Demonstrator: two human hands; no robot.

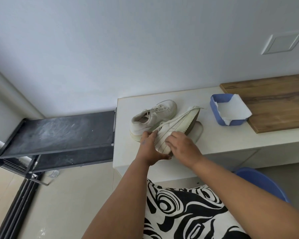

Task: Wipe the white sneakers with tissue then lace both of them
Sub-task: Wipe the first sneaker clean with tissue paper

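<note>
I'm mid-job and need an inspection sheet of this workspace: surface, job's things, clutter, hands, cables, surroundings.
Surface: white counter, with a wooden board on its right end.
Job's things: one white sneaker stands laced on the counter; the second sneaker is tilted on its side, sole to the right, lace loose. A blue tissue box holds white tissue.
Clutter: an insole-like piece lies under the tilted sneaker.
Hands: left hand grips the tilted sneaker's near end; right hand presses on its side, fingers curled; tissue under it cannot be told.
Cables: nothing seen.
Surroundings: black shelf rack to the left, white wall, blue chair.
</note>
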